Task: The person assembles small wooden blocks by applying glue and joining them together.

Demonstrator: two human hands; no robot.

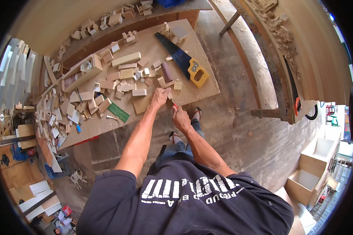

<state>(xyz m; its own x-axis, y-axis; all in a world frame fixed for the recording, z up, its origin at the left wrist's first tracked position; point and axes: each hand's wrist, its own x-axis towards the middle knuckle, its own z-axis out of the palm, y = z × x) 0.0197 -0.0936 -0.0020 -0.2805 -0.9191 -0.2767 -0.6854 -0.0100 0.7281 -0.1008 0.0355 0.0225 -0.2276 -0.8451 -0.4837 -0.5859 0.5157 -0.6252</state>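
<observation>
At the front edge of the workbench, my left hand (pixel 159 97) is closed around a small piece of wood (pixel 170 96), mostly hidden by the fingers. Close beside it, my right hand (pixel 181 118) grips a small red-handled tool (pixel 174 105). Its thin tip points at the wood; I cannot make out its exact kind. Just beyond my hands lie a pale wood block (pixel 178 85), a purple cylinder (pixel 166 72) and a flat wooden board (pixel 141 105). A handsaw (pixel 183 61) with a yellow handle rests farther back to the right.
Many wood offcuts (pixel 125 73) cover the plywood bench top (pixel 200 87). A long wooden box (pixel 82 73) and a green strip (pixel 118 112) lie to the left. On the floor at lower left is a cat (pixel 78 178). Wooden boxes (pixel 305 178) stand at the right.
</observation>
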